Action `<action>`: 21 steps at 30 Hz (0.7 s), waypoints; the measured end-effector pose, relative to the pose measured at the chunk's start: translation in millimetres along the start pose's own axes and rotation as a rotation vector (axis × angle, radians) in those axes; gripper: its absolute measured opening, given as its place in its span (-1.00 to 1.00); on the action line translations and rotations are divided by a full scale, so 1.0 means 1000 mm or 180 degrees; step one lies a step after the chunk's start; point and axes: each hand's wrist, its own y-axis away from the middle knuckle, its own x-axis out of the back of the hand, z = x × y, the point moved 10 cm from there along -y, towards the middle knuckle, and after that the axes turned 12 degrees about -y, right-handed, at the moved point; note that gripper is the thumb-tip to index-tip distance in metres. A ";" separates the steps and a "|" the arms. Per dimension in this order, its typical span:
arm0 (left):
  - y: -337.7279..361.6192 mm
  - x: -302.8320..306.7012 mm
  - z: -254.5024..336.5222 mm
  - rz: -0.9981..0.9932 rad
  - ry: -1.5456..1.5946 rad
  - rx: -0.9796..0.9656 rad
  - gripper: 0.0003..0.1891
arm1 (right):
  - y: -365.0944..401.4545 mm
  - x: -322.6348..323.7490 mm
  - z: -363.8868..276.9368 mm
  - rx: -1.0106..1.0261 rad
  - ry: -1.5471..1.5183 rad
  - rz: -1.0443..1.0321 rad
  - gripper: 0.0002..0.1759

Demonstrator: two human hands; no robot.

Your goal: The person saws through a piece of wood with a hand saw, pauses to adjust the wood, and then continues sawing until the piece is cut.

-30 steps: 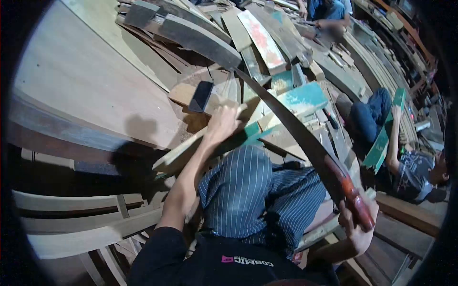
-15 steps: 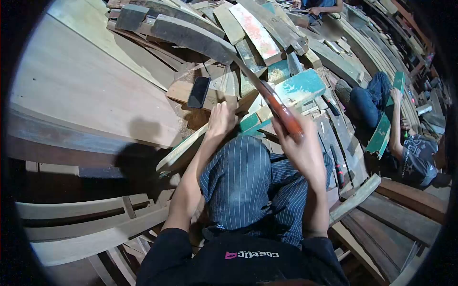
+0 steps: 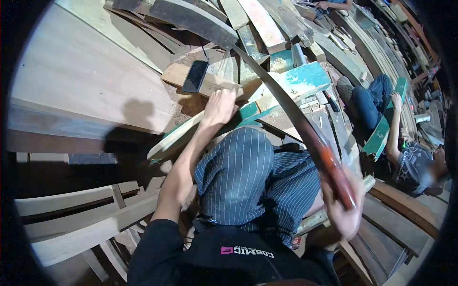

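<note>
My right hand (image 3: 343, 205) is wrapped round the red-brown handle of a handsaw (image 3: 286, 97), blurred by motion. The long blade runs up and left across the wood pile, its far end near a dark curved beam. My left hand (image 3: 221, 107) is closed and presses down on a wooden piece (image 3: 183, 131) with a green edge, left of a green-and-white painted board (image 3: 305, 78). What its fingers grip underneath is partly hidden. Just above it, a black phone (image 3: 195, 76) rests on a pale wood block (image 3: 174, 74).
Stacked planks (image 3: 267, 28) fill the top. A large pale board (image 3: 86, 86) lies at the left, wooden slats (image 3: 95, 229) below it. A co-worker (image 3: 415, 162) at the right holds a green board (image 3: 379, 138). Another person's arm shows at the top.
My right hand has pulled the saw down and to the right, towards my body. My left hand stays on the wood. The view has shifted slightly.
</note>
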 end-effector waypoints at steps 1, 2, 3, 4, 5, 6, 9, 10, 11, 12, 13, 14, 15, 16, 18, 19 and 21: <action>0.000 -0.001 0.004 -0.0018 0.0072 0.0075 -0.71 | -0.020 -0.026 0.000 0.0058 -0.0134 -0.0233 -0.78; 0.002 -0.005 0.005 -0.0116 0.0201 0.0119 -0.75 | -0.039 -0.052 0.000 0.0105 -0.0274 -0.0467 -0.81; 0.002 -0.023 -0.006 -0.0071 0.0186 0.0260 -0.76 | -0.055 -0.070 0.002 0.0676 -0.0289 -0.0415 -0.82; 0.002 -0.041 -0.018 -0.0027 0.0178 0.0400 -0.78 | -0.070 -0.081 0.000 0.0722 -0.0657 -0.0262 -0.82; -0.001 -0.031 -0.018 0.0060 0.0242 0.0368 -0.79 | -0.083 -0.088 -0.010 0.0870 -0.0532 -0.0248 -0.82; -0.005 -0.021 -0.018 0.0153 0.0315 0.0344 -0.80 | -0.089 -0.089 -0.012 0.0766 -0.0499 -0.0276 -0.82; -0.003 -0.017 -0.018 0.0067 0.0404 0.0401 -0.85 | -0.081 -0.079 -0.027 0.1216 -0.0129 -0.0076 -0.78; -0.003 -0.013 -0.021 0.0102 0.0521 0.0423 -0.85 | -0.072 -0.070 -0.025 0.1268 -0.0225 0.0075 -0.76; -0.003 -0.011 -0.016 0.0126 0.0217 0.0215 -0.61 | -0.061 -0.062 -0.022 0.1313 -0.0321 0.0193 -0.74; 0.005 0.011 -0.009 0.0642 0.0203 0.0142 -0.62 | -0.050 -0.049 -0.005 0.0911 -0.0402 0.0151 -0.72; 0.004 0.013 -0.011 0.0444 0.0280 0.0254 -0.63 | -0.038 -0.036 0.011 0.0508 -0.0472 0.0120 -0.69; -0.002 0.009 -0.017 0.0240 0.0367 0.0356 -0.63 | -0.022 -0.015 0.034 -0.0328 -0.0489 -0.0028 -0.66; -0.006 0.005 -0.021 0.0317 0.0414 0.0357 -0.62 | -0.007 0.007 0.027 -0.0164 -0.0297 -0.0005 -0.67; -0.009 0.008 -0.022 0.0311 0.0284 0.0332 -0.59 | 0.007 0.024 0.025 -0.0088 -0.0137 0.0006 -0.67; -0.005 0.017 -0.017 0.0448 0.0353 0.0160 -0.66 | 0.025 0.044 0.026 -0.0241 -0.0236 -0.0050 -0.68; -0.008 0.007 -0.017 0.0292 0.0322 0.0131 -0.64 | 0.031 0.046 0.029 -0.0474 -0.0487 -0.0102 -0.69; -0.009 -0.003 -0.016 0.0201 0.0500 0.0176 -0.65 | 0.027 0.046 0.020 0.0011 -0.0231 0.0018 -0.71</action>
